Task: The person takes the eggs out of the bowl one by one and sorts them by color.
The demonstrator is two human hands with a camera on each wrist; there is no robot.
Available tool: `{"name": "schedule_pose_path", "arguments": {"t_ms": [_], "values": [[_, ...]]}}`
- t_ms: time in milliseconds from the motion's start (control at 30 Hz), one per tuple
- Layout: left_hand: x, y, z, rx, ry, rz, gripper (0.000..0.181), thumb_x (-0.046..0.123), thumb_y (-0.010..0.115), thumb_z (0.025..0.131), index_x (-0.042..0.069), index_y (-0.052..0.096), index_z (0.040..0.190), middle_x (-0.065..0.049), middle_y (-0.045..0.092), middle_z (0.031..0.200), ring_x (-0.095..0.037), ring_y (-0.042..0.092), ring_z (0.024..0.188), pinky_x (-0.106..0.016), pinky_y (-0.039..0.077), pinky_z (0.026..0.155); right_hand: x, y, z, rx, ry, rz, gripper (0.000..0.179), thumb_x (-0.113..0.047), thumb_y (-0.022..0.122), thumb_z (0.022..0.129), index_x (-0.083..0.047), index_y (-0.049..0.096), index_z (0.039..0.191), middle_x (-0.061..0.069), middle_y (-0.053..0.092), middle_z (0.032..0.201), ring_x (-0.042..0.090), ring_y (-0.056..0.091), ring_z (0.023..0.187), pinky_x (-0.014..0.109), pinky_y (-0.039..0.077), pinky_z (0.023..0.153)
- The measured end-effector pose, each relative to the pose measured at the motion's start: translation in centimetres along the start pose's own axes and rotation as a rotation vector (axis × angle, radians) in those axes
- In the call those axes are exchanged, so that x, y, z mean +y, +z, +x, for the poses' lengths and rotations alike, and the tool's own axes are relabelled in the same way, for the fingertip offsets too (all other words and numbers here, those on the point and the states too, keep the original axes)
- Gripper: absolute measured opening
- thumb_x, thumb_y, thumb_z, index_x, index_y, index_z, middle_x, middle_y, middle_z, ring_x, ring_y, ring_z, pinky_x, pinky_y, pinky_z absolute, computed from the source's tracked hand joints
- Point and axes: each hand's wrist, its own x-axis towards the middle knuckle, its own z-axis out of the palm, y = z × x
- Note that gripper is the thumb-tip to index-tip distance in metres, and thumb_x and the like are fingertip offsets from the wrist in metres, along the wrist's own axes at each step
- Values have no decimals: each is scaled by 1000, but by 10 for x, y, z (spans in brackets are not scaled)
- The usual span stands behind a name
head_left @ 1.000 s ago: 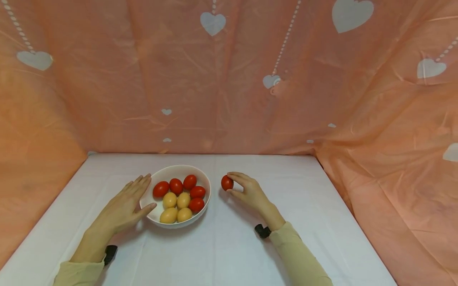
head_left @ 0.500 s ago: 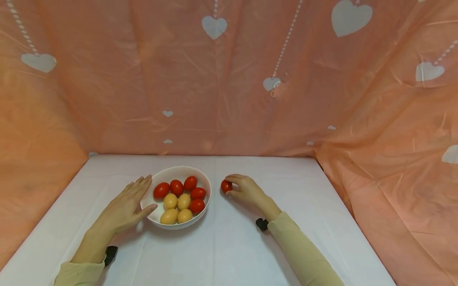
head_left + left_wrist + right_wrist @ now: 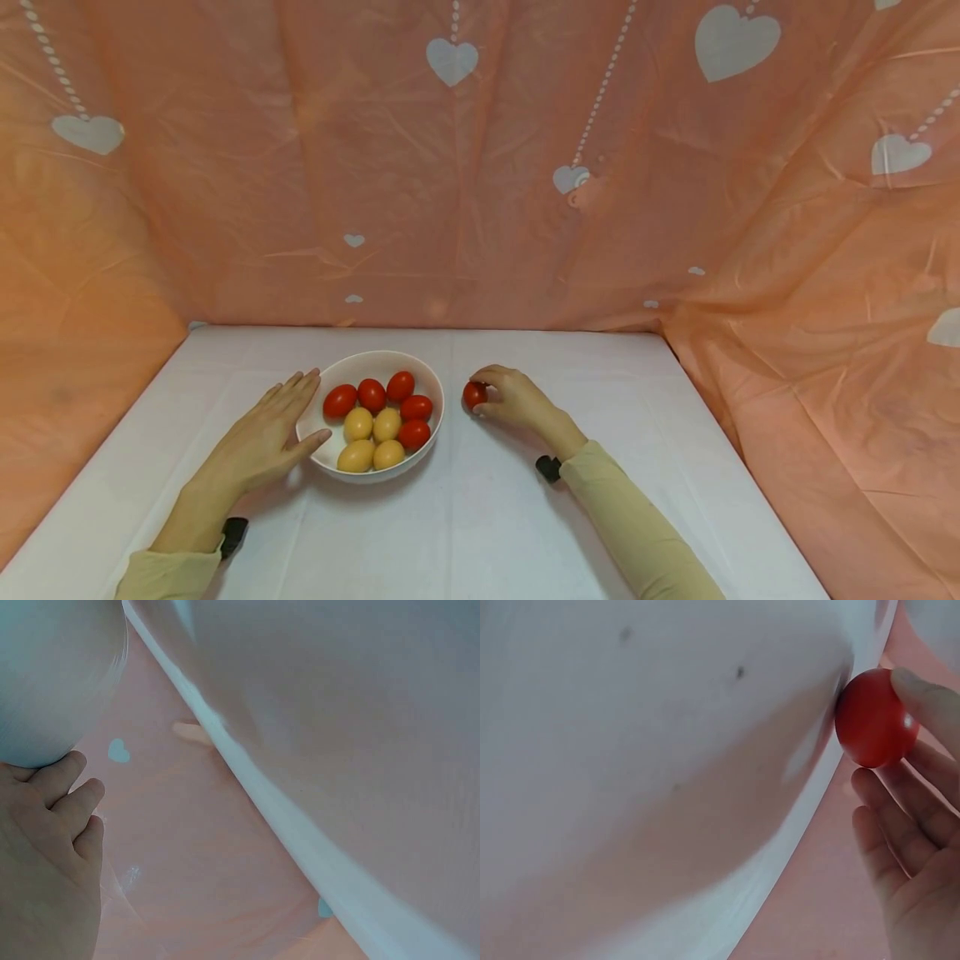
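Red ovoid (image 3: 472, 395), pinched by right fingers (image 3: 900, 823) at three o'clock from the bowl (image 3: 366, 478), may slip, being smooth; left fingers (image 3: 294, 399) lie straight.

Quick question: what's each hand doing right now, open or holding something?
Left hand: open, resting against the white bowl.
Right hand: holding a red egg-shaped item between thumb and fingers.

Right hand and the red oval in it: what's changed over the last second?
The right hand has lowered the red oval slightly, onto or nearly onto the white tabletop, its grip kept. Unchanged: the left hand against the bowl, and the five red and four yellow ovals inside.
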Motion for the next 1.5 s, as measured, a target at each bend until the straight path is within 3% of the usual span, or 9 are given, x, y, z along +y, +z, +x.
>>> {"name": "schedule_pose_path", "arguments": {"t_ms": [767,1133,1367,1500], "values": [[-2,-3,-1,-6,-6,-5,88,49,64,99,-7,32,159,-27,35,164,-47,31,151,-49,17,130,-1,3,3,4,37,-30,49,-19,82,90,-4,67,134,14,64,139,32,59,131,47,47,114],[-3,-1,-1,0,-1,5,88,49,64,99,-7,32,159,-25,34,164,-46,31,151,-44,14,131,-8,-1,3,134,-34,14,49,-21,79,94,-4,65,137,12,63,140,31,58,134,46,46,116],[-3,1,1,11,12,4,87,49,65,99,-7,34,158,-25,35,164,-45,32,151,-41,13,131,-28,-6,13,259,-128,77,40,-19,75,97,-3,67,134,9,65,137,27,62,128,41,51,111],[-3,2,1,7,14,5,87,48,65,99,-7,34,158,-25,36,164,-46,32,151,-43,15,131,-44,-7,20,288,-179,108,39,-17,76,96,-2,69,131,10,66,135,26,63,127,38,56,104]]}}
